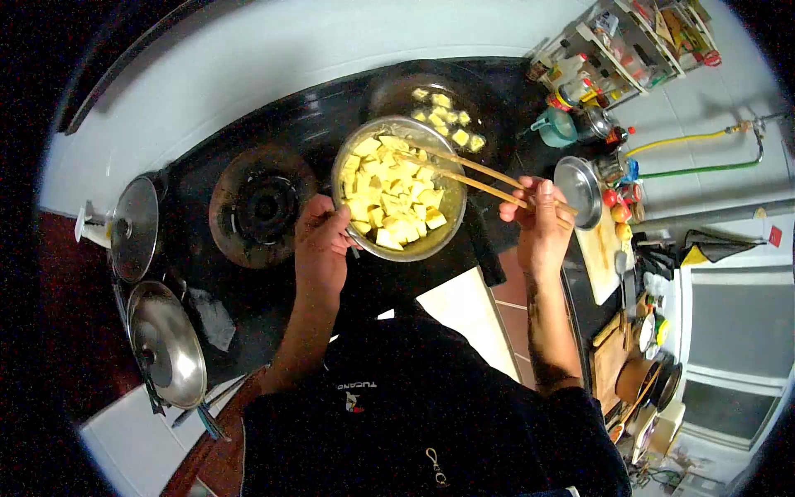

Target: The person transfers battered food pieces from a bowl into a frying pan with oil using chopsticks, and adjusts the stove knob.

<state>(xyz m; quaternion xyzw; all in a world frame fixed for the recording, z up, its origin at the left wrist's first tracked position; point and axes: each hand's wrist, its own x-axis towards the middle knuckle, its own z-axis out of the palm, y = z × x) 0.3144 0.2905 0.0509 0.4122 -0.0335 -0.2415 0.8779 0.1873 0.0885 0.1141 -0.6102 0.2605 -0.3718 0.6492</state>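
Observation:
A steel bowl [454, 217] full of pale yellow cubes [389, 195], perhaps tofu, is tilted slightly in front of me. My left hand [323, 244] grips its left rim, thumb on the edge. Between the fingers of my right hand [540, 219] is a pair of long wooden chopsticks [489, 178], whose tips reach into the bowl among the cubes. Just beyond the bowl is a dark wok [393, 95], partly hidden by it, with several yellow cubes [447, 112] lying apart inside.
An unused burner [265, 207] sits left of the bowl. Pan lids [137, 228] and a steel wok lid [170, 344] stand at the far left. On the right are a metal plate [580, 190], a cutting board [598, 257], a teal jug [556, 127] and a bottle rack [633, 54].

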